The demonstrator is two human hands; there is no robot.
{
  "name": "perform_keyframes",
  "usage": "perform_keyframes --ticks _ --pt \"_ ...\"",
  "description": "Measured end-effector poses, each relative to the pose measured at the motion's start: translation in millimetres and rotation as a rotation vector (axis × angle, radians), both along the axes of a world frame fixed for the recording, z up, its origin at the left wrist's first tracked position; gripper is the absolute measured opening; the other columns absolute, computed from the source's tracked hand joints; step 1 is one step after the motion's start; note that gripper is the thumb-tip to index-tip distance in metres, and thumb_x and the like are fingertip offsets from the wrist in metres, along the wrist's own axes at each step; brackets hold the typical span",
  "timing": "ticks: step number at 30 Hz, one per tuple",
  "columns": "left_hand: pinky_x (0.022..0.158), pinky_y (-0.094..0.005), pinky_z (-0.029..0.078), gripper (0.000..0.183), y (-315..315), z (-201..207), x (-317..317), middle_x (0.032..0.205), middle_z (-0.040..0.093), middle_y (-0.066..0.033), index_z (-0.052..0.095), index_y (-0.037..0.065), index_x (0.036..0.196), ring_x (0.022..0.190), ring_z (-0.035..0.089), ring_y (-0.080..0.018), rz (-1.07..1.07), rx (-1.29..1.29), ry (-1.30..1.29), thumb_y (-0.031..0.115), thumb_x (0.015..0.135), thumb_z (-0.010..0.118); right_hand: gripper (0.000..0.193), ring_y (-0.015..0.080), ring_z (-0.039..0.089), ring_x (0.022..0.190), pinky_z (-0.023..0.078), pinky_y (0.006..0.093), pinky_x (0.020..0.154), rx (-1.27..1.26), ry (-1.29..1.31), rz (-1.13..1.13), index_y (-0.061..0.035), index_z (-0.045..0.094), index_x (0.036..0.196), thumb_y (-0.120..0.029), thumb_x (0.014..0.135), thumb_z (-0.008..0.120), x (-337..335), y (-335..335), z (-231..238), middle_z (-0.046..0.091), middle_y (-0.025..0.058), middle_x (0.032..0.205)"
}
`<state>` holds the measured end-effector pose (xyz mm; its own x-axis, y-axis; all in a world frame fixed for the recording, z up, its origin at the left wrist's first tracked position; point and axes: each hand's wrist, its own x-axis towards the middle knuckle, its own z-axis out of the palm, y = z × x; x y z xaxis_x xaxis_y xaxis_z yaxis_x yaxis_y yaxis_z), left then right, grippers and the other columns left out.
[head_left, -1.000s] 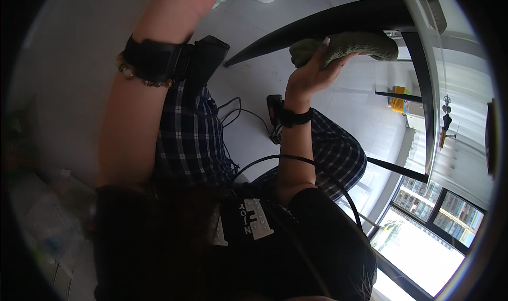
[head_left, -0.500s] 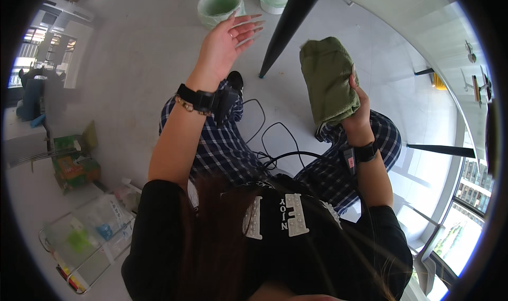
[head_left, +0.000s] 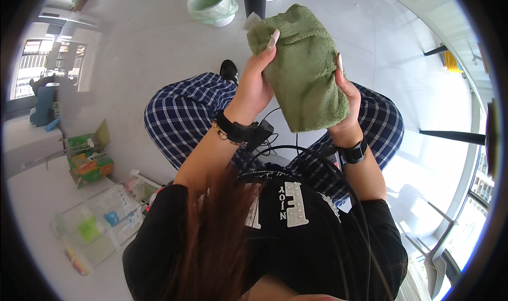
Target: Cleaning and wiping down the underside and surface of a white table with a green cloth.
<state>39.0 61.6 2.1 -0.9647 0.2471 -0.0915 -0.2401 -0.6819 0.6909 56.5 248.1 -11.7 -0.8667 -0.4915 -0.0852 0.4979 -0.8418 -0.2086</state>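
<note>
Cloth [head_left: 304, 76] has left hand [head_left: 255, 85] at left edge, right hand [head_left: 350, 106] at right, fingers clamped on it; floor [head_left: 362, 33] spreads past far edge.

Shirt [head_left: 312, 253]: black, short-sleeved, loose in cut
Chest patches [head_left: 296, 205]: large pale letter shapes dotted with shiny studs, small white lettering [head_left: 282, 208] running down between them
Hair [head_left: 217, 237]: long, straight, falling over the shirt front
Left hand [head_left: 256, 81]: long, glossy thumbnail
Left wrist strap [head_left: 228, 125]: black, with a black box [head_left: 259, 134] at its side
Bracelet [head_left: 222, 136]: round beads, on the strap's elbow side
Right hand [head_left: 350, 105]: long, glossy thumbnail
Right wrist band [head_left: 353, 153]: black, carrying a dark, squarish face
Cable [head_left: 317, 154]: black, arching over the trousers, then down the shirt's right side
Trousers [head_left: 177, 115]: dark blue plaid, white lines
Shoe [head_left: 228, 69]: black, white markings
</note>
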Motion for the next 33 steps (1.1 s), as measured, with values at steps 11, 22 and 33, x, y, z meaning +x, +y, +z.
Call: perform_keyframes --ticks 11,22,33 --pt "0.105 -0.0418 0.043 0.060 5.0 9.0 2.6 0.136 0.052 -0.0116 0.041 0.003 0.139 0.125 0.051 -0.0245 0.154 -0.013 -0.018 0.050 0.101 0.043 0.053 0.0314 0.057 0.120 0.045 0.0437 0.104 0.092 0.028 0.014 0.0006 0.042 0.140 -0.022 0.094 0.054 1.2 0.0 -10.4 0.054 0.0195 0.135" --pt "0.107 -0.0457 0.041 0.066 -10.7 10.1 3.2 0.140 0.047 -0.0142 0.034 0.005 0.143 0.129 0.048 -0.0283 0.244 -0.002 -0.136 0.053 0.099 0.043 0.045 0.0201 0.058 0.108 0.044 0.0309 0.096 1.275 0.253 -0.228 0.0012 0.054 0.133 -0.025 0.096 0.051 -15.4 -10.3 20.7 0.063 0.0116 0.118" --pt "0.103 -0.0346 0.044 0.047 25.7 1.7 17.5 0.134 0.053 -0.0103 0.042 0.000 0.138 0.121 0.054 -0.0189 0.268 -0.053 0.002 0.034 0.105 0.041 0.075 0.0418 0.021 0.145 0.023 0.0441 0.116 1.482 0.970 -0.498 0.0069 0.025 0.149 -0.027 0.093 0.061 -7.0 -49.2 -3.2 0.025 0.0297 0.154"
